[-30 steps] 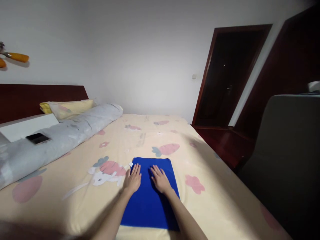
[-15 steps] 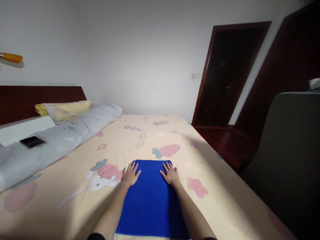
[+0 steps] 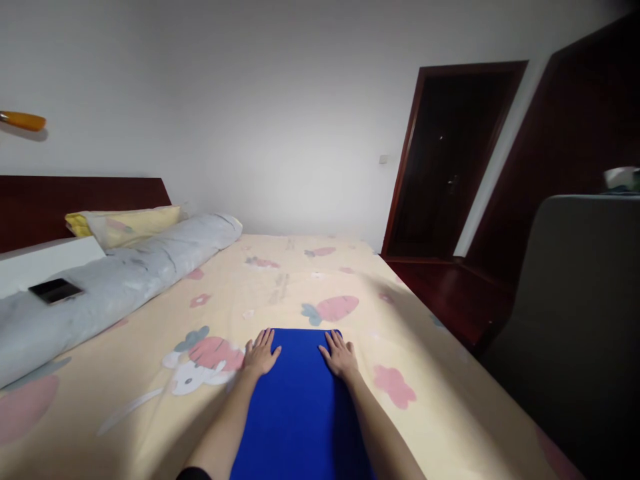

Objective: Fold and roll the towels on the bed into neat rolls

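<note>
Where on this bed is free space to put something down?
Bare sheet lies beyond the blue cloth, up to the wall. Another free strip runs between the left hand and the grey quilt roll. Right of the right hand, a narrower band reaches the bed edge. Crowded: the roll, pillow, phone.

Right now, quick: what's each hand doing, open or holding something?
Left hand: open, flat on the far left corner of the blue cloth, holding nothing.
Right hand: open, flat on the far right corner, holding nothing.
</note>
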Available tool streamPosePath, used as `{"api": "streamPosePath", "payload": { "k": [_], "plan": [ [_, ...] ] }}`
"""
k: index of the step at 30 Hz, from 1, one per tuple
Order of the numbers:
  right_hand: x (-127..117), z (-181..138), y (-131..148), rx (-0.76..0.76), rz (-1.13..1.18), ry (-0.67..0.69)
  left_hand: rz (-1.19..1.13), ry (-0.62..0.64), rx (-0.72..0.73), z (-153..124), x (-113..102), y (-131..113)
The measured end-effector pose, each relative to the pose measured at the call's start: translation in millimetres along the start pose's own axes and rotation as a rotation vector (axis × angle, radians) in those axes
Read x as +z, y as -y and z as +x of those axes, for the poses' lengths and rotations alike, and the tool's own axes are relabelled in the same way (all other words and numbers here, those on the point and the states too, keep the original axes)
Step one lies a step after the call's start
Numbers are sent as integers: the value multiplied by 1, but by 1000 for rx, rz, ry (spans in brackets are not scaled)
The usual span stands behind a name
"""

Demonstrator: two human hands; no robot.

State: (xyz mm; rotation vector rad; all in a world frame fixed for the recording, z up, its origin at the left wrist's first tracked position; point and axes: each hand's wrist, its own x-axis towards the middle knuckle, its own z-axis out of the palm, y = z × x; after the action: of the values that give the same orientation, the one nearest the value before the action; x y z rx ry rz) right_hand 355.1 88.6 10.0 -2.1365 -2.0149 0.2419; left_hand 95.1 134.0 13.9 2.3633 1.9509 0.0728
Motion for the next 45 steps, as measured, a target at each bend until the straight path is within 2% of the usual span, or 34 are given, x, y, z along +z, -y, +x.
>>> {"api": "streamPosePath", "payload": {
  "k": [6, 9, 12, 16, 18, 20, 23, 26, 28, 33, 39, 43, 45],
  "plan": [
    [-7, -3, -22, 71, 6, 7, -8, 26, -50, 2, -10, 21],
    [-12, -10, -16, 83, -3, -14, 20, -82, -51, -13, -14, 18],
    [-8, -39, 8, -57, -7, -60, 33, -213, 27, -47, -6, -2],
    [17, -103, 47, -348, 73, -70, -23, -235, 234, -110, 23, -40],
    [30, -133, 53, -434, 87, -84, -51, -256, 298, -141, 36, -51],
    [38, -155, 47, -455, 70, -108, -66, -272, 317, -166, 43, -51],
    [37, -174, 23, -397, 41, -150, -60, -257, 293, -194, 40, -30],
    [28, -186, -6, -344, 36, -167, -19, -266, 271, -212, 31, 6],
    [20, -194, -22, -332, 35, -142, 9, -293, 314, -222, 27, 29],
    [7, -218, -56, -481, 16, -120, -17, -308, 457, -242, 30, 72],
    [14, -223, -80, -559, 17, -196, -53, -361, 520, -243, 32, 87],
    [13, -222, -81, -571, 16, -191, -38, -419, 530, -240, 29, 84],
    [11, -223, -78, -578, 27, -240, -34, -444, 531, -241, 26, 82]
  ]
}}
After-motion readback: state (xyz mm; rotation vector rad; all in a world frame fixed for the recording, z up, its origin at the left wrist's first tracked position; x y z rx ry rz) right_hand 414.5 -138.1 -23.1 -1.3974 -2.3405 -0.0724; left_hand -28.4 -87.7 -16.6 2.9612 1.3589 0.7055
